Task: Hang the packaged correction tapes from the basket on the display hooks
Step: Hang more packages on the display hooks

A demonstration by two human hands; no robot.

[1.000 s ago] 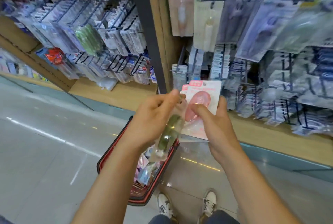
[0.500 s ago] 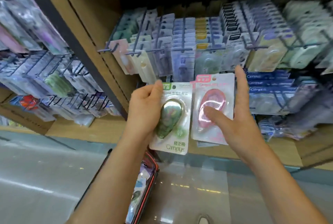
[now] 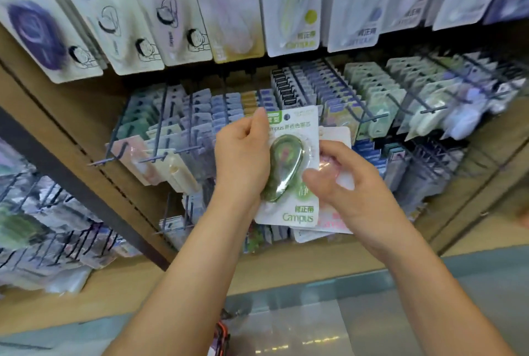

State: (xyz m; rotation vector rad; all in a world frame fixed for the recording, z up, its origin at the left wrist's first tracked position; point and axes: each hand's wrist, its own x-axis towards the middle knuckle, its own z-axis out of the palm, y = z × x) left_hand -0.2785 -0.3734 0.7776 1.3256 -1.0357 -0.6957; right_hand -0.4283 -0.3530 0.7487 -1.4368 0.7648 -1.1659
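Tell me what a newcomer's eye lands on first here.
Dead centre, the left hand holds up a green correction tape pack, with a pink pack tucked behind it in the right hand. Behind them, display hooks crammed with small packs fill the middle, and a row of larger carded packs hangs along the top.

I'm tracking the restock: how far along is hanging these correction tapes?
Done: the display hooks already carry many packs. In hand: left hand grips the green pack, right hand the pink pack behind it, neither hooked. Left: hang both; the basket shows only its rim.
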